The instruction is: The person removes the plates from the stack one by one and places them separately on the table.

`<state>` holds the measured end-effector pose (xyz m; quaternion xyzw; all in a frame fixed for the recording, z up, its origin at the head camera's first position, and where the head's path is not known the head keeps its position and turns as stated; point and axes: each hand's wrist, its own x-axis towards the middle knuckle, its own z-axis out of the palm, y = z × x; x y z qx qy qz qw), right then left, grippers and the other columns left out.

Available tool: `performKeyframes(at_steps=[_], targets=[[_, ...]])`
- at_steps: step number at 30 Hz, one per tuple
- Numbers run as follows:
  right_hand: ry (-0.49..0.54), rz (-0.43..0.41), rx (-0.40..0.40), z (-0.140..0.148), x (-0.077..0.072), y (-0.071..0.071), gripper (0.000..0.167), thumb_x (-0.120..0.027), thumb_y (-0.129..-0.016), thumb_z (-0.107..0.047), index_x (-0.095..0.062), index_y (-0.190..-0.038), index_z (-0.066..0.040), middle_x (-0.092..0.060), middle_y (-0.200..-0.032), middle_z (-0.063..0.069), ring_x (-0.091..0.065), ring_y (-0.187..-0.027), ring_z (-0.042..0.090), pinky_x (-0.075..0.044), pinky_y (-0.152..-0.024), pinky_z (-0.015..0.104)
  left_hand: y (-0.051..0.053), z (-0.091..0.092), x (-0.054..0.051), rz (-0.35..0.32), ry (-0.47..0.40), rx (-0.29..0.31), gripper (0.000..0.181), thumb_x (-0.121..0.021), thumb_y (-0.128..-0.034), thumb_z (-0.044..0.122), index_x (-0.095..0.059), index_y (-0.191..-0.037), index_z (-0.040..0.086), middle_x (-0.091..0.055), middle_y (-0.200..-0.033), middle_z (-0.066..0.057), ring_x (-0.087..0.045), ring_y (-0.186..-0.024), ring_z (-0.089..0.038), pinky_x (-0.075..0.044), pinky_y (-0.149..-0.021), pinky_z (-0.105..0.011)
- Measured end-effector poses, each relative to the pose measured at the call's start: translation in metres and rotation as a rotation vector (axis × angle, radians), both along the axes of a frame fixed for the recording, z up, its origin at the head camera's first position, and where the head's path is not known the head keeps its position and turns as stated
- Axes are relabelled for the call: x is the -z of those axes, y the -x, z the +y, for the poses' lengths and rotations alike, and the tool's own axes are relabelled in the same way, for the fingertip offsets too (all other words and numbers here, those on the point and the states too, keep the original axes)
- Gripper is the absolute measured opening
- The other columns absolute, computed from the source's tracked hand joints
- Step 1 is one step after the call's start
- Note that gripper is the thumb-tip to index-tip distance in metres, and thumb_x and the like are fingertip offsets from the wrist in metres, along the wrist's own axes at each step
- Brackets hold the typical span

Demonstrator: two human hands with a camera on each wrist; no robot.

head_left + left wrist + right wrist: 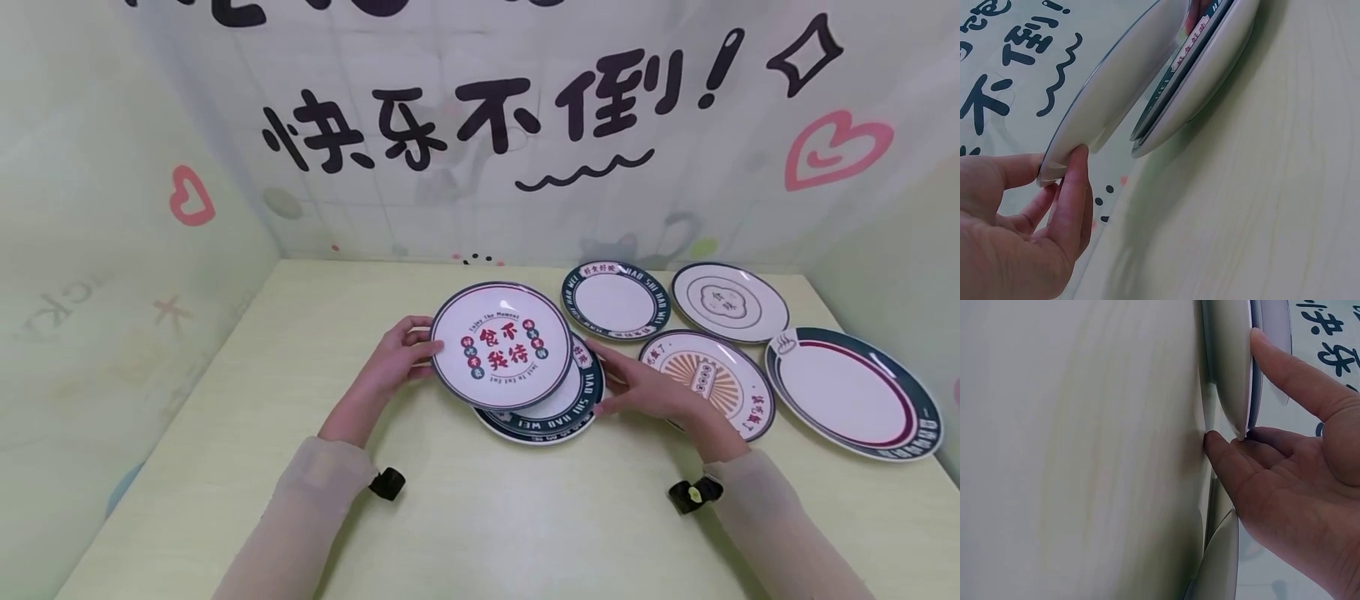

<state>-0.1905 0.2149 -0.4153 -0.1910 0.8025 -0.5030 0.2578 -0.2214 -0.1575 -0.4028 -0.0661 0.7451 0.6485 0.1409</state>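
Note:
My left hand (399, 357) pinches the left rim of a round white plate (504, 343) with red characters, thumb on top and fingers beneath. That plate is tilted above a dark-green-rimmed plate (573, 415), covering much of it. In the left wrist view a gap separates the white plate (1113, 81) from the green-rimmed plate (1179, 65), which has another pale plate (1210, 87) directly under it. My right hand (654, 387) holds the lower plates at their right edge. In the right wrist view its thumb touches the rim and its fingers lie below.
On the right of the table (465, 517) lie a green-rimmed plate (617, 302), a white plate with a grey emblem (727, 325), a sunburst plate (731, 367) and a large oval plate (847, 392). A printed wall (420, 217) stands behind.

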Motion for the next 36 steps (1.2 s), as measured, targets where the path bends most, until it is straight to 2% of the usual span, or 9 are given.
performKeyframes(at_steps=[23, 36], targets=[[-0.031, 0.017, 0.014, 0.001, 0.001, 0.0, 0.107, -0.077, -0.083, -0.008, -0.004, -0.161, -0.009, -0.005, -0.165, 0.028, -0.009, -0.151, 0.048, -0.017, -0.123, 0.056, 0.01, -0.009, -0.007, -0.013, -0.025, -0.063, 0.05, -0.062, -0.0976, 0.009, -0.043, -0.143, 0.011, -0.058, -0.128, -0.01, -0.068, -0.085, -0.008, -0.06, -0.07, -0.02], [-0.03, 0.012, 0.017, 0.0, 0.001, -0.001, 0.107, -0.077, -0.083, -0.008, -0.004, -0.161, -0.01, -0.005, -0.165, 0.027, -0.01, -0.152, 0.047, -0.018, -0.123, 0.055, 0.016, -0.015, -0.005, -0.014, -0.034, -0.1, 0.051, -0.062, -0.0981, 0.011, -0.041, -0.145, 0.01, -0.057, -0.125, -0.009, -0.067, -0.084, -0.008, -0.06, -0.07, -0.019]])
